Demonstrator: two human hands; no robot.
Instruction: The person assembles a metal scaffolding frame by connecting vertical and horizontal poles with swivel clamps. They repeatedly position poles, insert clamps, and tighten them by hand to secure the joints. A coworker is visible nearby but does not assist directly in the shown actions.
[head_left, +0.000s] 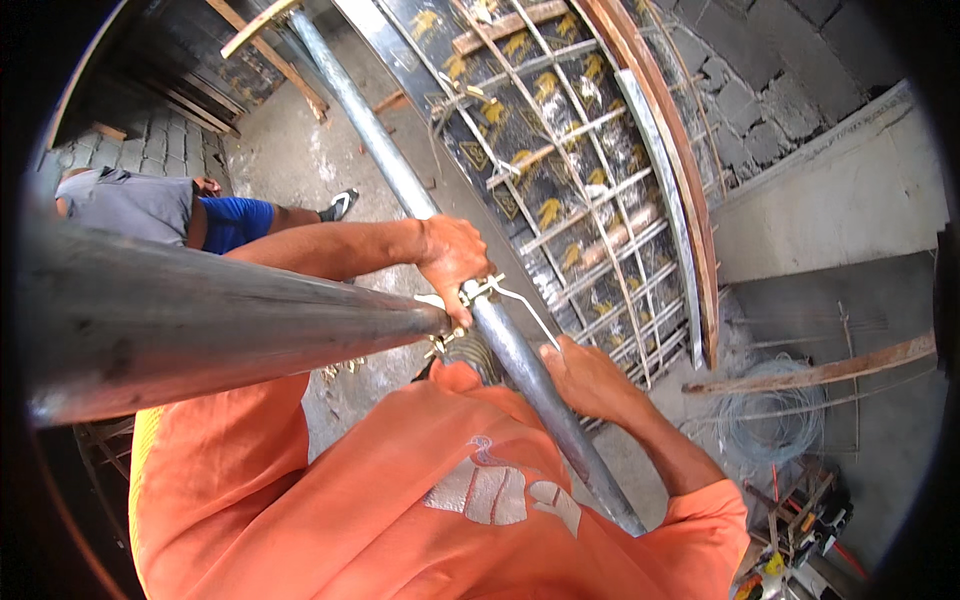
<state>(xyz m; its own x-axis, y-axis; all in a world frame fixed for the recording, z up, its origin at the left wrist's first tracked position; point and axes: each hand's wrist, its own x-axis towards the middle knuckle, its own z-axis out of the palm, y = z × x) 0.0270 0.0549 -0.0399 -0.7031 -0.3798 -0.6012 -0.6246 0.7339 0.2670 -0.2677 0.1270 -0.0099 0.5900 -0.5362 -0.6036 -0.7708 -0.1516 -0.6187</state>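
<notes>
A long grey steel pipe (370, 130) runs slantwise from the upper left down past my right side. At its middle, a scaffold clamp (474, 291) sits around it, beside the end of a thicker-looking upright pipe (240, 315) that comes in from the left. My left hand (453, 262) is closed over the slanting pipe just above the clamp, its thumb against the clamp. In my right hand (585, 378) is the lower end of a thin bent metal wrench (528, 308). Its other end meets the clamp's bolt; the exact fit is too small to tell.
A person in a grey top and blue shorts (190, 210) stands at the left. A dark panel with a steel bar grid (560, 150) lies ahead, edged by a curved wooden beam (690, 190). Coiled wire (770, 410) and tools (800, 540) lie at the right.
</notes>
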